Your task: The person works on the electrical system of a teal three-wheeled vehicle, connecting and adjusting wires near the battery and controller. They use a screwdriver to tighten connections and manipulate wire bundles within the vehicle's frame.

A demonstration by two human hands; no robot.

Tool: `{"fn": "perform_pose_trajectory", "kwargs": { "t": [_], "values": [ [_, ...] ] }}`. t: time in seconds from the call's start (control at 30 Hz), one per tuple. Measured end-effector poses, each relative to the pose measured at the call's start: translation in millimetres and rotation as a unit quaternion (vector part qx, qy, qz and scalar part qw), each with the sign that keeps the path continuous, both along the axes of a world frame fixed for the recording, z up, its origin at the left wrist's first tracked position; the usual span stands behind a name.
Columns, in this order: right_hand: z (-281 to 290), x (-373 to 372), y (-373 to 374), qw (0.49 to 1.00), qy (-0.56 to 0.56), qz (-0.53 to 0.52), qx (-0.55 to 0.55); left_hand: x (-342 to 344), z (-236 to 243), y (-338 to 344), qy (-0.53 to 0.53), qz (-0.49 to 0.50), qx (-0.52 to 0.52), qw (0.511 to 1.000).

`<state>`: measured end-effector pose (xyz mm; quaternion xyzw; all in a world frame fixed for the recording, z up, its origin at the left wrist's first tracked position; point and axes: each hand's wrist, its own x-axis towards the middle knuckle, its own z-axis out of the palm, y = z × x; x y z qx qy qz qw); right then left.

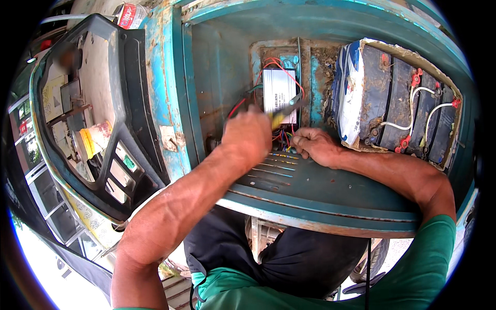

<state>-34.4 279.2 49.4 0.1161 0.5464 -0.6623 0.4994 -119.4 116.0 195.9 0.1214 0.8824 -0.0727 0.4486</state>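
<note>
My left hand (248,135) is closed around yellow-handled pliers (281,116), somewhat blurred, with their dark jaws pointing up and right across a silver box (278,85). The box is a metal controller unit with a label, standing against the teal compartment's back. Just below it, thin coloured wires (283,137) come together in a bundle. My right hand (314,146) pinches at the right side of this bundle, fingertips pressed together. Red wires (274,61) loop over the top of the box. Behind my left hand, part of the wiring is hidden.
Several dark batteries (374,82) with red terminals and white cables sit in a torn carton (351,93) at the right. The compartment's teal front rim (320,219) runs before me. A black plastic-framed panel (124,103) leans at the left.
</note>
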Motion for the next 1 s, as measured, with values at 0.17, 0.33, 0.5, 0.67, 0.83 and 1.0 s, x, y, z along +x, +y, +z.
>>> {"fn": "perform_pose_trajectory", "kwargs": {
  "t": [0.17,0.33,0.5,0.67,0.83,1.0],
  "values": [
    [-2,1,3,0.999,-0.004,-0.011,-0.033,1,0,-1,0.000,0.001,0.006,1.000],
    [-1,-4,2,0.998,-0.037,-0.048,-0.021,0,8,-1,-0.033,0.006,0.009,0.999],
    [3,-4,3,0.998,-0.035,-0.058,-0.005,-1,11,-1,-0.110,0.027,0.007,0.994],
    [3,-3,2,0.995,-0.027,-0.093,0.010,0,19,1,-0.130,0.032,0.014,0.991],
    [-1,-2,3,0.993,-0.044,-0.106,-0.037,6,18,-2,-0.105,0.025,0.003,0.994],
    [-7,1,2,0.992,-0.060,-0.100,-0.041,5,20,-1,-0.102,0.020,0.008,0.995]
  ]
}}
